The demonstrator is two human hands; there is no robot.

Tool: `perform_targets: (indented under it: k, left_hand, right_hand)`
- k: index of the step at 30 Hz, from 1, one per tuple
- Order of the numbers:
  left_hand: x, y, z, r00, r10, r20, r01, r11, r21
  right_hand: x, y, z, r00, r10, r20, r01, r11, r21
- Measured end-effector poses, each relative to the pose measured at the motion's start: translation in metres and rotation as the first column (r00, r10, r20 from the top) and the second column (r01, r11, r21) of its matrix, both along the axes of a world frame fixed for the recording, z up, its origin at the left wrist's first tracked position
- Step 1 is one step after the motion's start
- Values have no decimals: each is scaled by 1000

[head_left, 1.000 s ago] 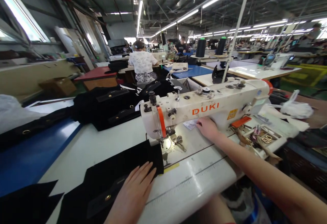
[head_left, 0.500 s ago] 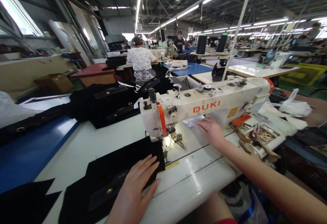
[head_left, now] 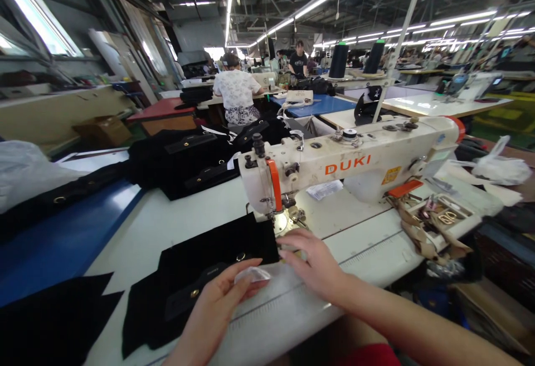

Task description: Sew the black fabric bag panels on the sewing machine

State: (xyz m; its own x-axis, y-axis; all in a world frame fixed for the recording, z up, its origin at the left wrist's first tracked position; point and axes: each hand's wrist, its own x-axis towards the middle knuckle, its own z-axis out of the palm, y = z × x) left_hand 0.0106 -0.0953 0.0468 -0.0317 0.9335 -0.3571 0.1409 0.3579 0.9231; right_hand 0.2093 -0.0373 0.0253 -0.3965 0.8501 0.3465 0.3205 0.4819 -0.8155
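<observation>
My left hand [head_left: 219, 302] pinches a small whitish, translucent label [head_left: 253, 274] between thumb and fingers, above the near edge of a black fabric panel [head_left: 221, 238]. The panel lies flat, its right corner close to the needle area of the white sewing machine [head_left: 351, 160]. On the panel sit a dark strap with a gold stud [head_left: 194, 293] and a metal ring [head_left: 240, 256]. My right hand [head_left: 315, 263] is beside the panel's right edge, fingertips at that edge, thumb and fingers apart. Whether they touch the fabric is hard to tell.
White printed labels [head_left: 325, 189] lie on the machine bed under the arm. A tray of metal buckles [head_left: 443, 218] stands at right with tan straps. Black fabric pieces [head_left: 175, 160] are piled behind, another [head_left: 54, 321] lies at left. A co-worker [head_left: 237, 93] sits ahead.
My right hand has come back from the labels under the machine arm to the panel's right edge. My left hand has lifted from lying flat and now holds a label.
</observation>
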Motion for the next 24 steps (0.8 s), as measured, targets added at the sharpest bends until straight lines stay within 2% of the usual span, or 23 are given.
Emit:
perform_targets:
  k: [2, 5, 7, 10, 12, 13, 14, 15, 16, 18, 19, 21, 24]
  left_hand:
    - [-10, 0, 3, 999, 38, 38, -38, 999, -14]
    - [-17, 4, 5, 993, 77, 91, -77, 997, -7]
    - [-19, 8, 4, 993, 73, 89, -73, 997, -1]
    - [-22, 14, 1, 999, 36, 6, -36, 999, 18]
    - [-24, 17, -2, 978, 38, -206, -14, 993, 120]
    - [-25, 19, -4, 932, 62, -357, 24, 973, 230]
    - [-25, 21, -6, 853, 98, -512, 110, 926, 362]
    - [-24, 23, -8, 749, 146, -646, 247, 843, 477]
    - [-23, 25, -9, 637, 200, -744, 408, 731, 546]
    - [-18, 30, -11, 458, 287, -841, 681, 496, 539]
    - [-16, 33, -11, 403, 317, -858, 758, 410, 508]
    - [-12, 40, -11, 358, 353, -865, 827, 310, 469]
    - [-10, 52, -10, 350, 359, -865, 854, 258, 453]
  right_hand:
    - [-3, 11, -4, 996, 16, -87, -38, 966, -256]
    - [-13, 21, -9, 970, 87, -228, -199, 822, -534]
    - [-19, 25, -12, 946, 77, -314, -265, 741, -617]
    - [-27, 30, -17, 927, 7, -375, -273, 697, -663]
    - [-31, 35, -18, 927, -37, -374, -247, 691, -679]
    - [-33, 38, -19, 928, -52, -370, -235, 688, -686]
    - [-35, 40, -19, 929, -59, -366, -229, 684, -692]
    - [-36, 43, -19, 930, -60, -362, -228, 679, -698]
    - [-37, 45, -18, 931, -56, -359, -231, 673, -703]
    - [-39, 48, -17, 933, -36, -357, -245, 665, -706]
    - [-40, 49, -17, 937, -19, -348, -246, 671, -699]
    - [-40, 51, -15, 951, 17, -309, -230, 706, -670]
    - [-38, 55, -12, 970, 27, -241, -176, 763, -622]
